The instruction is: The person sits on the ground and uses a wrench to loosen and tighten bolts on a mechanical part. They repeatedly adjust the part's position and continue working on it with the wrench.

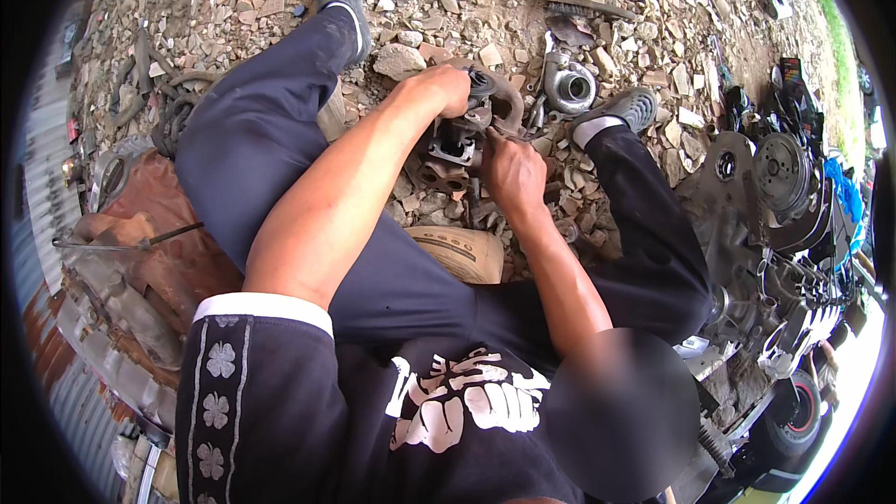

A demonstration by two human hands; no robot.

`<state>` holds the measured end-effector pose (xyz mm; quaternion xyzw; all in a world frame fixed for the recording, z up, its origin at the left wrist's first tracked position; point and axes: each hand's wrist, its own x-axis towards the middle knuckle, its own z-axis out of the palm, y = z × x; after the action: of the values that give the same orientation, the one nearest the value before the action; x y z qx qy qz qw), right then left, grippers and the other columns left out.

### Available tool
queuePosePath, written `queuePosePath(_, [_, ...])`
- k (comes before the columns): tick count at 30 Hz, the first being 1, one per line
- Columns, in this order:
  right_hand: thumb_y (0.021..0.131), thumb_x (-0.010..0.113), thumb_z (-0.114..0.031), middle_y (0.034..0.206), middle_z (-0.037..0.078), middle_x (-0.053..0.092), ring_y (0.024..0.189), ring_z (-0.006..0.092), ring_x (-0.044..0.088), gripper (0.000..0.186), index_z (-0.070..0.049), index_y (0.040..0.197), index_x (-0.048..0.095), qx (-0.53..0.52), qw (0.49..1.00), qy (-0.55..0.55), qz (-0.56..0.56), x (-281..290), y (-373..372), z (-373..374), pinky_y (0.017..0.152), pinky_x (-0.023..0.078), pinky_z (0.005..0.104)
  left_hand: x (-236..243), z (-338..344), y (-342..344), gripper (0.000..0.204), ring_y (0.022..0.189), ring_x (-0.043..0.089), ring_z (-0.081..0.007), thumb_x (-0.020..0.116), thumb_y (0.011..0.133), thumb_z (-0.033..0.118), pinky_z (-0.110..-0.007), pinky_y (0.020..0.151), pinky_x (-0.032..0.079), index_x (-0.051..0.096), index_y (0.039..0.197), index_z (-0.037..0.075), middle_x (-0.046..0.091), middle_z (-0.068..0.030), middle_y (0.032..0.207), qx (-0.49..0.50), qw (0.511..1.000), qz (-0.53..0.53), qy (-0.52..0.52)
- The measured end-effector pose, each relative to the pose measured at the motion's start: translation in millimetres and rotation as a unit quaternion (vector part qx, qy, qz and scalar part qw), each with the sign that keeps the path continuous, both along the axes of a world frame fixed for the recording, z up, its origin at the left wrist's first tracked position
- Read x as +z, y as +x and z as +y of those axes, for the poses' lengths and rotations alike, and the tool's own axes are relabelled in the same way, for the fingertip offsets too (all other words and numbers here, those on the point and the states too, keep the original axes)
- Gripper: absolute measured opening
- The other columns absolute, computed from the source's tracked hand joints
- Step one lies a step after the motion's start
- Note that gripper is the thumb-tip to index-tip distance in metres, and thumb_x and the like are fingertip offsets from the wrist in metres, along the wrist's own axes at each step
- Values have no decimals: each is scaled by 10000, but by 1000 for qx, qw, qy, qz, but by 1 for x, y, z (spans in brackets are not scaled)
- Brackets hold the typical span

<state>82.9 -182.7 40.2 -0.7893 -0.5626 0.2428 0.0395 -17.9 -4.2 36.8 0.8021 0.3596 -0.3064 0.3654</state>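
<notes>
Metal assy (474, 119), 1: betw. legs (252, 140), over stony ground (411, 0). L hand (442, 91): fingers curled on far end. R hand (516, 175): fingers bent, rt. side, grip unclear. Step, prob.: two-hand hold; next needs steadiness. Round housing (560, 77): far rt.

Left hand (441, 91) and right hand (515, 174) on metal assembly (446, 174)

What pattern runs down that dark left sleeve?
A column of grey clovers on the left sleeve, best seen in the head view.
</notes>
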Motion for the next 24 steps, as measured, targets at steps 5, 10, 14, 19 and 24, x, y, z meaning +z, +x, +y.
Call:
queuePosePath(5, [936, 506, -148, 845, 230, 683, 716, 425, 686, 399, -118, 1315, 628, 25, 1000, -6, 2, -10, -15, -7, 677, 559, 502, -12, 4, -3, 314, 1097, 681, -292, 661, 833, 136, -378, 917, 545, 732, 1123, 37, 703, -168, 1171, 15, 999, 28, 17])
queuePosePath(10, [902, 459, -77, 929, 252, 703, 830, 446, 689, 444, -170, 1281, 672, -8, 997, -17, 69, -25, 17, -6, 770, 552, 532, 1, 7, -9, 323, 1112, 673, -308, 638, 830, 102, -392, 928, 540, 724, 1132, 30, 693, -174, 1195, 38, 998, 51, 13])
queuePosePath(14, [936, 565, -163, 953, 273, 691, 919, 433, 673, 321, -169, 1224, 708, 4, 989, 32, 144, -44, 54, 0, 849, 534, 484, 4, 9, -9, 338, 1120, 669, -317, 633, 827, 91, -405, 938, 537, 716, 1148, 27, 683, -179, 1215, 52, 997, 59, 12])
queuePosePath(19, [937, 622, -245, 955, 266, 693, 936, 430, 672, 285, -180, 1194, 725, -44, 985, -48, 161, -49, 72, -4, 869, 529, 473, 5, 9, -8, 347, 1124, 670, -309, 633, 825, 92, -407, 936, 543, 715, 1157, 32, 683, -179, 1217, 36, 995, 90, 22])
queuePosePath(24, [929, 626, -285, 894, 278, 689, 907, 441, 675, 257, -125, 1076, 764, -54, 991, -41, 116, -3, 58, 14, 844, 538, 488, -8, 6, -17, 350, 1122, 673, -321, 637, 820, 97, -403, 923, 555, 720, 1154, 36, 688, -159, 1223, -14, 993, 115, 1])
